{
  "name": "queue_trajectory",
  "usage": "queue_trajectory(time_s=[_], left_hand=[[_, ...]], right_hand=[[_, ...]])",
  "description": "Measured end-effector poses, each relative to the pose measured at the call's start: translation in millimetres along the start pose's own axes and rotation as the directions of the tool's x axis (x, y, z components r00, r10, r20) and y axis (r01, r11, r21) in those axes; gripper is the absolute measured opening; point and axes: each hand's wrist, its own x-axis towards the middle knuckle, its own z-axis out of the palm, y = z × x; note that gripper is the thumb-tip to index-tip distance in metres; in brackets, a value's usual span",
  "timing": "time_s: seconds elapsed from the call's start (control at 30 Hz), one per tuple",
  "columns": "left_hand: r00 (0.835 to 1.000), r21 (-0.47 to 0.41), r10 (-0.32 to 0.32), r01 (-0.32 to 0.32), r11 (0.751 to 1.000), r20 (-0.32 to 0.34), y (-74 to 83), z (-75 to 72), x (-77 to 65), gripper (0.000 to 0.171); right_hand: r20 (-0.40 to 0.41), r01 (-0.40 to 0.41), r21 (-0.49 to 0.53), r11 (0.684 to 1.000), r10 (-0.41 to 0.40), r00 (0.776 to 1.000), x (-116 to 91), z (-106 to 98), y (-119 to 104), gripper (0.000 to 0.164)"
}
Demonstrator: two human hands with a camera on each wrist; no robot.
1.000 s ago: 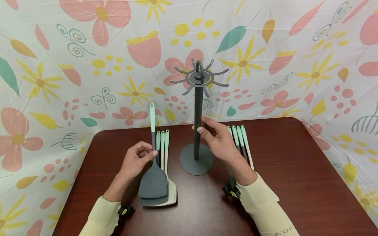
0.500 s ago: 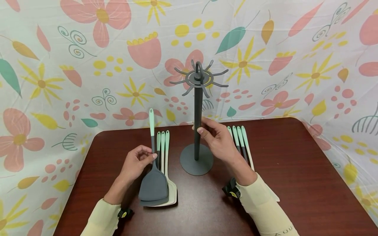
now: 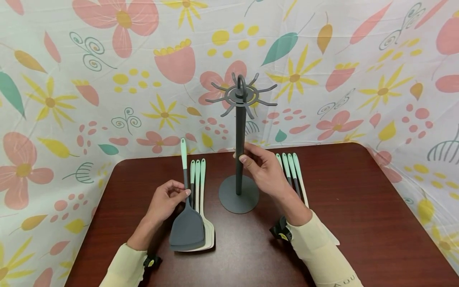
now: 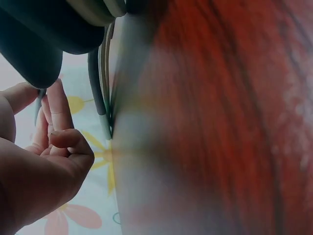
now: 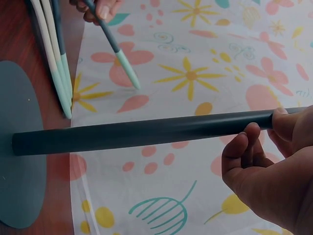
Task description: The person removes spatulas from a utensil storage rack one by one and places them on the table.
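My left hand [image 3: 165, 202] pinches the grey shaft of a spatula [image 3: 187, 227] with a mint handle tip. This spatula tilts up over a stack of spatulas [image 3: 210, 238], grey and cream, lying on the table at the left. In the left wrist view, thumb and fingertips meet at its shaft, and a gap shows between it and the stack. My right hand [image 3: 263, 169] grips the post of a dark grey utensil stand [image 3: 239, 175] midway up. The stand is upright on its round base [image 5: 22, 196], with several bare hooks around its top ring [image 3: 242, 95].
Several more mint-handled utensils [image 3: 292, 169] lie to the right of the stand, their lower ends hidden under my right forearm. The dark wood table [image 3: 365, 207] ends at the back against a flower-patterned cloth [image 3: 308, 36].
My left hand has lowered the spatula a little, bringing its head down closer to the stack. My right hand and the stand have stayed in place.
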Motion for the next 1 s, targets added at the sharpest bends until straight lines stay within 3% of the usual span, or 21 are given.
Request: queue_trajectory(time_s=[0.6, 1.0], left_hand=[[0.995, 0.013, -0.084, 0.083, 0.996, 0.048, 0.1, -3.6, -6.5, 0.033], [0.987, 0.087, -0.156, 0.152, 0.984, 0.039, -2.3, -2.6, -5.4, 0.032]], right_hand=[[-0.007, -0.009, 0.006, 1.000, 0.009, 1.000, -0.5, 0.2, 0.1, 0.033], [-0.001, 0.000, 0.022, 1.000, 0.000, 1.000, -0.6, 0.1, 0.6, 0.034]])
